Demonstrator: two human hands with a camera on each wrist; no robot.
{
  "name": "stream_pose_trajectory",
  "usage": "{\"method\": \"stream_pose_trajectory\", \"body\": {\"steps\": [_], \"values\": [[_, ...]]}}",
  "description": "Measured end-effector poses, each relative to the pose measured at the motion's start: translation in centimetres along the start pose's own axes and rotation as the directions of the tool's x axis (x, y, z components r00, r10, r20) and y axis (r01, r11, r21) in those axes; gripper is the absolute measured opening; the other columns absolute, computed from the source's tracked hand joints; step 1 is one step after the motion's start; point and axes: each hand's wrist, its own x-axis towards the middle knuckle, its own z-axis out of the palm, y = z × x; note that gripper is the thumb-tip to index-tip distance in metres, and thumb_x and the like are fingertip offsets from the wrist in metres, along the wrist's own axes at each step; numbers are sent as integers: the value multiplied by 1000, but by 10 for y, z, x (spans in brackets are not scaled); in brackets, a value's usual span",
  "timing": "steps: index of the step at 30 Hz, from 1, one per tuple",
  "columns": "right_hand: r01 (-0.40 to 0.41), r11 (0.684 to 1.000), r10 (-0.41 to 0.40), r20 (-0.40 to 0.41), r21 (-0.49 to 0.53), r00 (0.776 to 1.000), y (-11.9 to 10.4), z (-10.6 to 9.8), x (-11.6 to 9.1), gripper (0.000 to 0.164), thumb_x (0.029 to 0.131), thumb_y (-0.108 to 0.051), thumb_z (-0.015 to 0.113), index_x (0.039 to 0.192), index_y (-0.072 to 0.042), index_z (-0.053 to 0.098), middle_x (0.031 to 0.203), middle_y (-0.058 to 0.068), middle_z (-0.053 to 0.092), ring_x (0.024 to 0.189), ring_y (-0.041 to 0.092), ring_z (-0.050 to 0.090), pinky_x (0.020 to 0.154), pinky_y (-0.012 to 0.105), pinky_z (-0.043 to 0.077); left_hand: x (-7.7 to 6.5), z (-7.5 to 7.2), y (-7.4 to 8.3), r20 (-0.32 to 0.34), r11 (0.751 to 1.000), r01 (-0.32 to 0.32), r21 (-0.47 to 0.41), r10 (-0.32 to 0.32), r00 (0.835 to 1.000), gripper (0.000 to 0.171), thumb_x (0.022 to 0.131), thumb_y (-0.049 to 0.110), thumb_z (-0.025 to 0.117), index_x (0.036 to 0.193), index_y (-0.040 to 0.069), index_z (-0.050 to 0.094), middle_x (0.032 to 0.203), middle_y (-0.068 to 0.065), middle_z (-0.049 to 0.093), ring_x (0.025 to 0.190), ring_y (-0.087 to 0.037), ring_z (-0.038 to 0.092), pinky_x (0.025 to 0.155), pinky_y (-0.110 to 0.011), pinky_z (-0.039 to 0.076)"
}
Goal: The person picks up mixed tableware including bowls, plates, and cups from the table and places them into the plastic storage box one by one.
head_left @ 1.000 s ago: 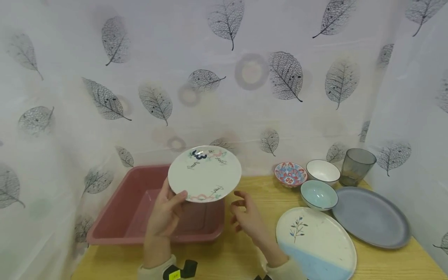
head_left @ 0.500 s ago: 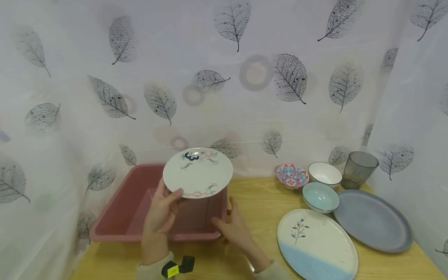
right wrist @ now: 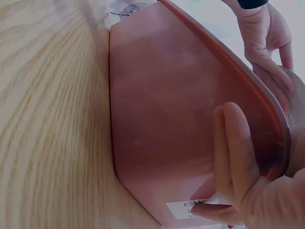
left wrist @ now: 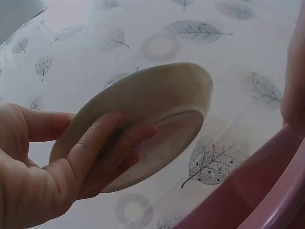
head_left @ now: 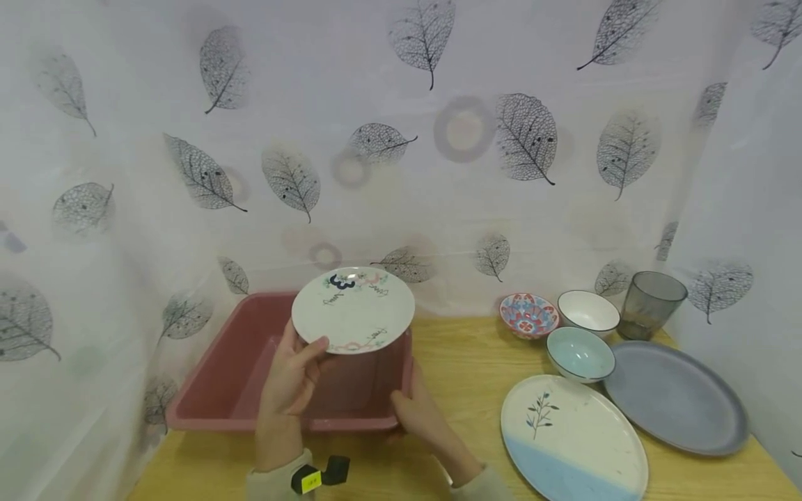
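My left hand (head_left: 285, 379) holds a white plate (head_left: 354, 313) with flower drawings and script, tilted above the pink basin (head_left: 219, 379). The thumb lies on the plate's upper face. In the left wrist view, the curled fingers (left wrist: 90, 143) support its pale underside. At the basin's front right corner, my right hand (head_left: 422, 414) grips the rim, thumb toward the inside. Its fingers (right wrist: 238, 143) lie along the outer wall in the right wrist view, near a white label (right wrist: 186, 209). The plate hides part of the basin's back.
To the right on the wooden table (head_left: 460, 358) stand a patterned bowl (head_left: 529, 316), a white bowl (head_left: 589, 311), a light blue bowl (head_left: 581, 355) and a grey glass (head_left: 651, 305). A blue-and-white plate (head_left: 573, 435) and a grey oval plate (head_left: 677, 396) lie nearer. Leaf-print sheeting hangs behind.
My right hand has moved left from beside the plate to the basin's corner and taken hold of its rim. The plate has shifted slightly left and down, still in my left hand.
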Motion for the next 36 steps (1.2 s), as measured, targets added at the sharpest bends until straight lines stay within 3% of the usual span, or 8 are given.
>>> {"method": "stream_pose_trajectory", "body": {"steps": [2,8,14,16,19,28,36], "values": [[8,1000,-8,-9,-8,1000,-1,-2,0,82,88,-1,45,157,-6,2,140,38,33,78,35,66,48,52,56,1,-1,0,-15,1000,9,4,-9,1000,78,96,-13,39,159,13,2,146,-18,36,98,-15,69,82,-31,58],[23,1000,-24,-30,-10,999,0,-8,-1,81,88,0,46,157,-6,4,139,36,36,87,35,65,54,52,57,3,-2,1,-45,999,25,35,-23,999,78,96,-13,42,159,13,3,141,-15,43,92,-13,69,76,-27,59],[3,1000,-4,-20,-1,1000,-2,-14,-5,79,91,-3,45,157,-5,2,131,34,42,88,32,65,59,52,58,3,-4,2,-97,996,52,67,-46,994,76,96,-12,42,159,11,4,137,-10,47,91,-10,68,74,-25,59],[-28,1000,29,-19,11,999,-3,-16,-8,78,92,-4,44,156,-5,1,122,34,46,73,30,66,50,56,56,4,-6,2,-110,996,58,67,-51,993,76,96,-12,42,158,11,5,137,-10,48,91,-10,68,74,-25,59],[-35,999,35,-18,2,999,-3,-20,-10,77,92,-5,44,156,-3,-1,120,32,47,74,28,66,51,55,56,5,-10,0,-131,996,66,65,-57,990,74,97,-12,41,158,11,6,137,-10,49,92,-10,69,74,-25,59],[-79,997,79,-9,-22,997,-3,-25,-10,79,91,-5,42,155,0,-4,122,32,46,78,28,66,55,52,58,6,-19,-5,-185,994,98,41,-89,979,73,98,-12,37,158,12,4,153,-18,29,99,-10,68,81,-30,59],[-83,996,82,-22,-26,996,-4,-25,-12,80,91,-5,42,155,2,-7,125,34,43,78,28,66,53,53,58,6,-22,-6,-236,992,126,2,-122,964,76,97,-15,36,158,14,2,157,-18,25,104,-14,68,88,-34,57]]}}
